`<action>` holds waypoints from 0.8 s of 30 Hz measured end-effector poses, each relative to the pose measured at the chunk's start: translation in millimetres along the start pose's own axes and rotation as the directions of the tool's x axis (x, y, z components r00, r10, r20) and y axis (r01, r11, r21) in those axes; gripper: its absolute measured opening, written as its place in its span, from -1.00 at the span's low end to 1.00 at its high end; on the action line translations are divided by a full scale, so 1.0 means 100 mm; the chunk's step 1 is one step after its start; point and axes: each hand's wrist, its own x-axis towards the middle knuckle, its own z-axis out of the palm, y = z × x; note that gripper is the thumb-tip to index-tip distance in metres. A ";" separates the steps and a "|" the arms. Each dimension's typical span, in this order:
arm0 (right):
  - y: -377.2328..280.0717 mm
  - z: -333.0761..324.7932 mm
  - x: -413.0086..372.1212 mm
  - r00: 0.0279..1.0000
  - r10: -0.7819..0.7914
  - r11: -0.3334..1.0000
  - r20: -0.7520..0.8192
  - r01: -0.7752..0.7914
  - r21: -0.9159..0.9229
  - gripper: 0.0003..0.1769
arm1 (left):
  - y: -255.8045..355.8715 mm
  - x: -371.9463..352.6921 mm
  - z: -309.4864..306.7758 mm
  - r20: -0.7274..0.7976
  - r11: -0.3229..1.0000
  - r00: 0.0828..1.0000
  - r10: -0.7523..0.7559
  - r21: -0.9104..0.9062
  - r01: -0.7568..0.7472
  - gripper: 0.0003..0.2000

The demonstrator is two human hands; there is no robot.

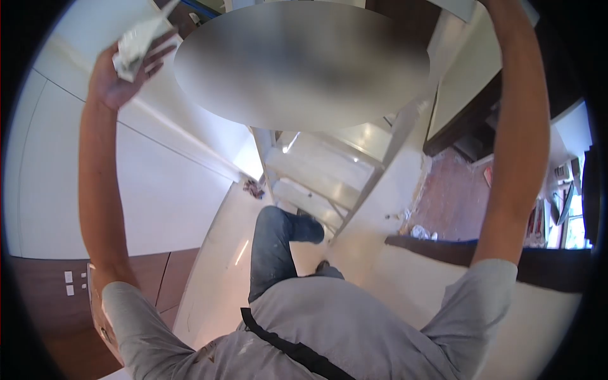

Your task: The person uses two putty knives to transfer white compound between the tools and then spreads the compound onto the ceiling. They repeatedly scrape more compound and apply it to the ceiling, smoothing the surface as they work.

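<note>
At the upper left, my left hand is raised and holds a small flat white board. A lump of white paste sits on the board, and a thin pale blade-like edge sticks up past it. The fingers are spread out behind the board. My right arm reaches up on the right, and its hand lies beyond the top edge of the view. Close to that wrist is a flat grey-white piece; whether the hand touches it is hidden.
A stepladder stands in front of my bent leg. White panels line the left. On the right are a dark-edged opening with reddish floor and a crumpled white scrap. A large blurred oval covers the upper middle.
</note>
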 end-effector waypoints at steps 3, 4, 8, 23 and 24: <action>-0.05 0.17 0.00 0.997 0.025 0.998 -0.077 -0.029 -0.062 -0.73 | 0.25 0.67 -0.08 0.448 0.975 0.872 0.198 -0.003 -0.220 -0.47; -0.05 0.22 0.02 0.992 0.049 0.994 -0.115 -0.059 -0.087 -0.73 | 0.39 0.83 0.10 0.439 0.981 0.879 0.185 -0.036 -0.188 -0.49; 0.01 -0.22 0.02 0.926 0.286 0.943 -0.248 -0.318 -0.099 -0.50 | 0.90 1.52 0.64 0.479 0.980 0.866 0.144 -0.188 -0.060 -0.60; 0.21 -0.03 0.12 0.594 0.329 0.813 -0.734 -0.573 -0.099 -0.53 | 0.45 2.43 1.60 0.060 0.989 0.988 -0.141 0.050 0.138 -0.68; 0.23 -0.05 0.10 0.574 0.303 0.811 -0.761 -0.575 -0.111 -0.53 | 0.35 2.43 1.57 0.049 0.996 0.998 -0.034 0.085 0.030 -0.70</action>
